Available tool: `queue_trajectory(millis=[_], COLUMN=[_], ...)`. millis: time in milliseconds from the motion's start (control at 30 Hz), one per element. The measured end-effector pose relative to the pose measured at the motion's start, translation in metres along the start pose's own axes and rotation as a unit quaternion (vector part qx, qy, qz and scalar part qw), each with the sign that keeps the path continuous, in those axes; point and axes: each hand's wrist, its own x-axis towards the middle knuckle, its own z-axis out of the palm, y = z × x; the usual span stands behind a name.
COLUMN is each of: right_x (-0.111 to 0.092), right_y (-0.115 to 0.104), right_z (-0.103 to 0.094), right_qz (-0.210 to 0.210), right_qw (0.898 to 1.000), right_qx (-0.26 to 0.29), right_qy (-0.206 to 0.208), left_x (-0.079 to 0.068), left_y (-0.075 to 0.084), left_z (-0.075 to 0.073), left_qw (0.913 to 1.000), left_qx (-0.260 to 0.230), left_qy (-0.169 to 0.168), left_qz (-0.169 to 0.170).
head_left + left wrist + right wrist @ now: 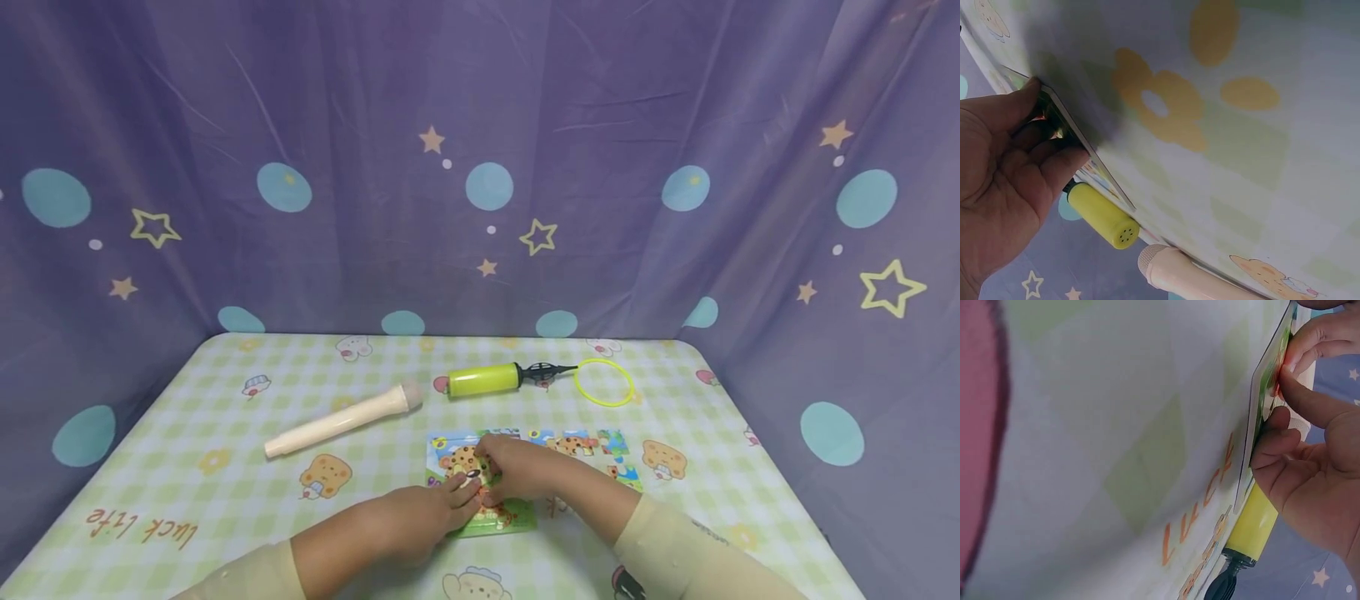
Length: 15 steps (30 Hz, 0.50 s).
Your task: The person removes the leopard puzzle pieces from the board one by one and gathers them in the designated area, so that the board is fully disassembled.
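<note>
A jigsaw puzzle board with a spotted cartoon animal on a green and blue ground lies flat on the table in front of me. My left hand rests its fingertips on the board's left and middle part. From the right, my right hand touches the picture, thumb and fingers spread apart over it. In the right wrist view, the right thumb meets the board's face close to the left fingers. Several puzzle pieces lie just right of the board, partly covered by the right hand and forearm.
Behind the board lies a yellow hand pump with a black nozzle, its tip at a thin yellow ring. A beige microphone lies to the left. The checked tablecloth reaches back to a purple curtain.
</note>
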Motion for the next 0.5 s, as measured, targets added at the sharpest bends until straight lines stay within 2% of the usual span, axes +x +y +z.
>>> queue_trajectory(millis=[333,500], right_x=[0.0015,0.0039], right_y=[0.0019,0.0021], right_z=[-0.0014,-0.0019], right_qz=[0.002,-0.003], right_qw=[0.999,0.999], right_qx=[0.030,0.031], right_qy=[-0.025,-0.033], left_x=[-0.0017,-0.0023], left_y=[0.0013,0.0041], left_z=[-0.0016,-0.0019], left_qw=[1.0000,0.9993], left_qx=[-0.006,0.034], left_qy=[0.006,0.014], left_qz=[-0.005,-0.011])
